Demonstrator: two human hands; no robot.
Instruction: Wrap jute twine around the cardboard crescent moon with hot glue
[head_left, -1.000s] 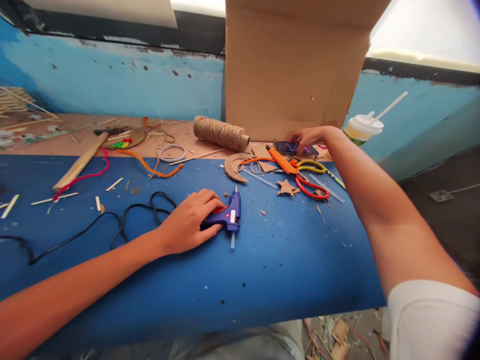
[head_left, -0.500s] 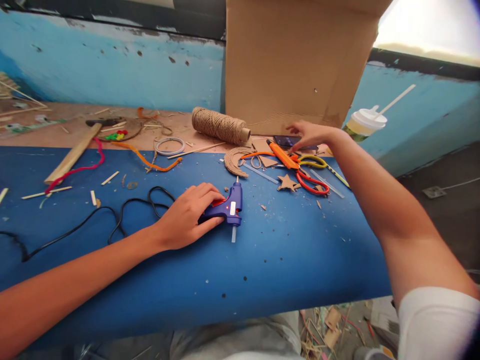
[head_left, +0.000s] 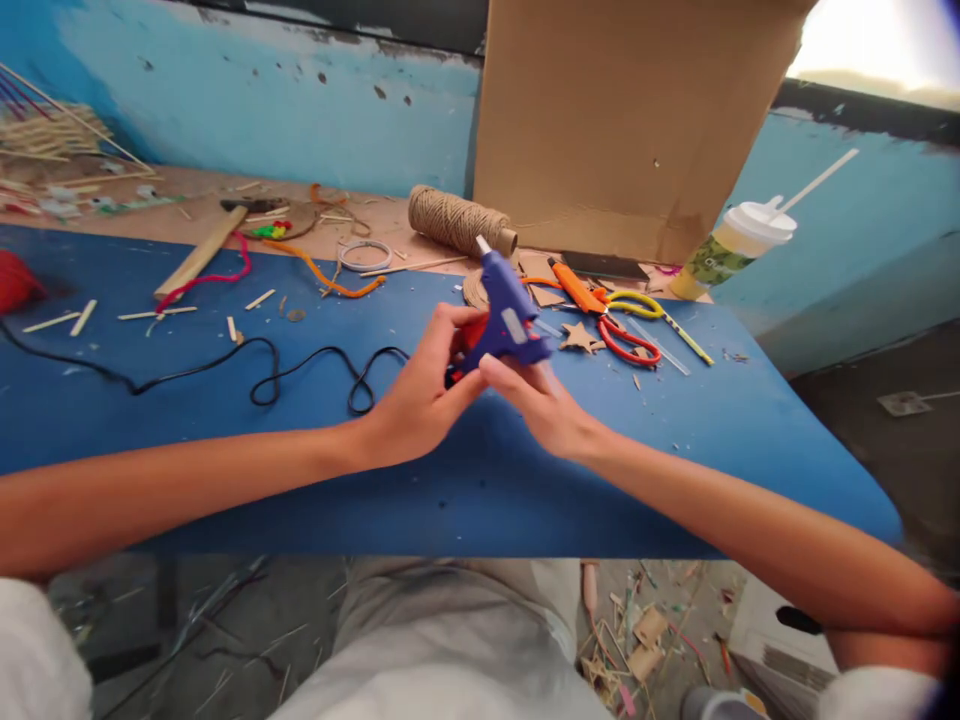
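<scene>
A blue hot glue gun is lifted off the blue table top, its nozzle pointing up and away from me. My left hand grips its handle and orange trigger. My right hand touches the rear of the gun with its fingers pinched there. The gun's black cord trails left across the table in loops.
A twine spool, orange cutter, scissors, cardboard star and a dark phone lie behind the gun. A large cardboard sheet leans on the wall beside a lidded cup. Sticks and scraps litter the left side.
My left hand has lifted the glue gun off the table. My right hand left the phone at the back and came to the gun. The view shifted right.
</scene>
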